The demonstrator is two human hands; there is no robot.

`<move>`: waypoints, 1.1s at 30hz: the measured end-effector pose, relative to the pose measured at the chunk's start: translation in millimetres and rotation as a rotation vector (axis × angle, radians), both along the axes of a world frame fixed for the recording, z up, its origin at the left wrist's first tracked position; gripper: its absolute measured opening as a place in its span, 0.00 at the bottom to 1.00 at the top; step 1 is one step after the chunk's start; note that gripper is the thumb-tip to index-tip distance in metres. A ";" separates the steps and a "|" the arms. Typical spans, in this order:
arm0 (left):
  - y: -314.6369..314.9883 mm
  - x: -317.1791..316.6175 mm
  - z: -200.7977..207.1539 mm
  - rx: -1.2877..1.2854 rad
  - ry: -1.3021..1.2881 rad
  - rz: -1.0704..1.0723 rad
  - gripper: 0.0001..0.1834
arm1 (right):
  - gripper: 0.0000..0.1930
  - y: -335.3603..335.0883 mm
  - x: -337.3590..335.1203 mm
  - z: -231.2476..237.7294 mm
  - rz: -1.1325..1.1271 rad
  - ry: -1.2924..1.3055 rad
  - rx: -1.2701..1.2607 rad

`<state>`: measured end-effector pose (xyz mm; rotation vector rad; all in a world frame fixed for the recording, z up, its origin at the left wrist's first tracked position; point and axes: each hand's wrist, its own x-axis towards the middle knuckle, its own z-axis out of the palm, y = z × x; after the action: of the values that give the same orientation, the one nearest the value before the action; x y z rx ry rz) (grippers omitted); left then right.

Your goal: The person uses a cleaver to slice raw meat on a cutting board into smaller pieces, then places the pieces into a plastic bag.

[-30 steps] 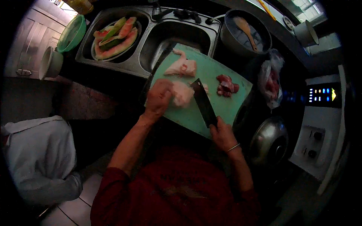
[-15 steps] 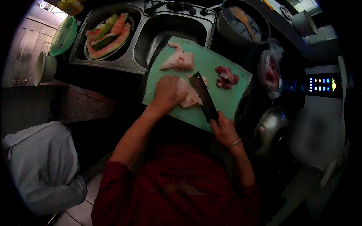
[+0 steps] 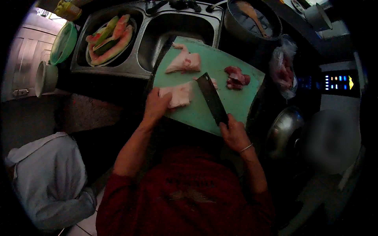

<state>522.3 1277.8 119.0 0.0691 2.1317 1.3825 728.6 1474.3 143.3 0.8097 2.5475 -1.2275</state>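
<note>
Leaning over a dark surface (image 3: 258, 114) in a dark red shirt (image 3: 189, 188), working with 2 bare hands at a green cutting board (image 3: 214, 108). Pinching the left end of a pale meat piece (image 3: 183, 94), on the near left of the board, in the left hand (image 3: 156, 103). Gripping a dark cleaver (image 3: 211, 96) by its handle in the closed right hand (image 3: 235, 133), holding the blade apart from the piece, to its right. Having a 2nd pale piece (image 3: 185, 63) farther back on the board, and red meat (image 3: 237, 78) to the right. Facing a steel sink (image 3: 165, 31) with 2 basins, seeing watermelon rinds (image 3: 114, 52) in the left basin. Having a large pot (image 3: 246, 29) with a wooden spatula (image 3: 254, 17) at the back right, then a plastic bag (image 3: 284, 69) and a steel lid (image 3: 285, 128) nearer. Seeing a green bowl (image 3: 65, 43) far left, a tiled floor (image 3: 87, 225) below, and a lit panel (image 3: 336, 82) far right.
</note>
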 end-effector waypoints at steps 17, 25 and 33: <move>0.8 2.3 -25.8 0.065 0.961 -0.597 0.21 | 0.09 -47.0 -10.0 -1.6 0.217 0.128 0.419; 7.7 0.1 -47.4 0.065 0.841 -0.562 0.25 | 0.12 -49.4 -20.2 6.3 0.348 -0.002 0.622; 7.1 -1.5 -50.9 0.069 1.066 -0.682 0.26 | 0.06 -42.1 -49.2 9.1 0.420 0.002 0.486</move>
<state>520.7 1285.0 68.1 1.7069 2.4066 1.0576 679.4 1432.2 152.4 0.3086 2.8543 -0.4918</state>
